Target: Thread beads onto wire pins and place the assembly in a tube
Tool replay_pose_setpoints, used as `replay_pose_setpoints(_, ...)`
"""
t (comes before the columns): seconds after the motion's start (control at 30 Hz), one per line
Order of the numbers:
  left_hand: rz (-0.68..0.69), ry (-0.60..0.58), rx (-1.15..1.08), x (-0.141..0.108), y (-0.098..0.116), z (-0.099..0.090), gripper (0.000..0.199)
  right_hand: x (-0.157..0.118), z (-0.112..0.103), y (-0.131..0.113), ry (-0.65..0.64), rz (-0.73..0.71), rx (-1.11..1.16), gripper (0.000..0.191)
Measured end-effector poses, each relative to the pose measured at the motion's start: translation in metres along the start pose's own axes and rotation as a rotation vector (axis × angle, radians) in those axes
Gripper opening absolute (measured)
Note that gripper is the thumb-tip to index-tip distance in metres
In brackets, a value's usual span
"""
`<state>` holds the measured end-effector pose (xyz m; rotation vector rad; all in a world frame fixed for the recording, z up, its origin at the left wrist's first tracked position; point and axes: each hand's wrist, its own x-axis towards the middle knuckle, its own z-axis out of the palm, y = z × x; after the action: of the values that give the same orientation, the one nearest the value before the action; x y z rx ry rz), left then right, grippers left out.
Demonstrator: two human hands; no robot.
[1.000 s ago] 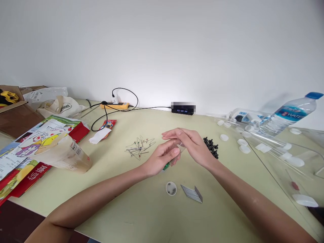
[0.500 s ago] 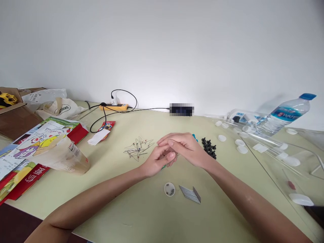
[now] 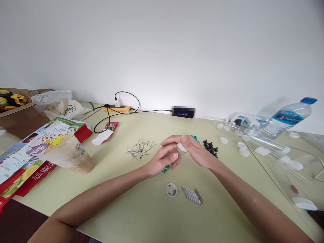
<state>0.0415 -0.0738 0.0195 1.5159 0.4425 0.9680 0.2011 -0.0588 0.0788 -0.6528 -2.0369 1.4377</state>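
Note:
My left hand (image 3: 164,160) is closed around a clear plastic tube, mostly hidden by the fingers. A green piece (image 3: 166,168) shows at the tube's lower end; whether it is inside cannot be seen. My right hand (image 3: 194,148) is closed over a white round cap (image 3: 181,147) at the upper end, its thumb and fingers around the cap. Just below the hands lie a small white dish (image 3: 171,190) with tiny dark and metal bits and a neat row of thin metal rods (image 3: 192,195). Left of them is a loose pile of thin wire pieces (image 3: 140,149).
Black small parts (image 3: 210,148) and blue ones (image 3: 194,138) lie beyond my right hand. White caps (image 3: 243,152), clear tubes and a water bottle (image 3: 288,116) fill the right side. A drink cup (image 3: 72,157), papers, a power strip (image 3: 117,108) and a cardboard box (image 3: 21,118) stand left.
My right thumb has shifted up and the right hand has turned slightly, so the white cap now shows. The green piece shows more clearly below my left hand. The view has shifted slightly.

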Motion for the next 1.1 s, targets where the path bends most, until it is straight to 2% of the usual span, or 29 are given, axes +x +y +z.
replay_pose_setpoints(0.07,-0.004,0.009,-0.016,0.000,-0.001,0.001,0.031,0.000,0.001,0.000,0.008,0.022,0.011,0.057)
replay_pose_setpoints(0.17,-0.033,0.038,-0.017,-0.001,-0.001,0.003,0.035,0.003,0.004,0.002,0.088,0.041,-0.012,0.054)
replay_pose_setpoints(0.4,-0.091,0.088,-0.034,-0.001,0.005,0.011,0.037,0.010,0.014,0.017,0.402,-0.138,-0.076,0.051)
replay_pose_setpoints(0.6,-0.110,0.107,-0.099,-0.002,0.004,0.013,0.039,0.009,0.022,0.024,0.524,-0.119,-0.007,0.055)
replay_pose_setpoints(0.67,-0.130,0.118,-0.114,-0.002,0.006,0.013,0.039,0.009,0.021,0.023,0.491,-0.114,0.027,0.055)
replay_pose_setpoints(0.87,-0.143,0.165,-0.162,-0.004,0.015,0.014,0.034,0.008,0.011,0.013,0.257,-0.175,0.106,0.042)
replay_pose_setpoints(1.0,-0.151,0.166,-0.193,-0.004,0.018,0.015,0.034,0.006,0.005,0.007,0.155,-0.172,0.054,0.037)
replay_pose_setpoints(1.1,-0.170,0.165,-0.233,-0.003,0.019,0.016,0.034,0.005,0.002,0.006,0.141,-0.154,-0.040,0.038)
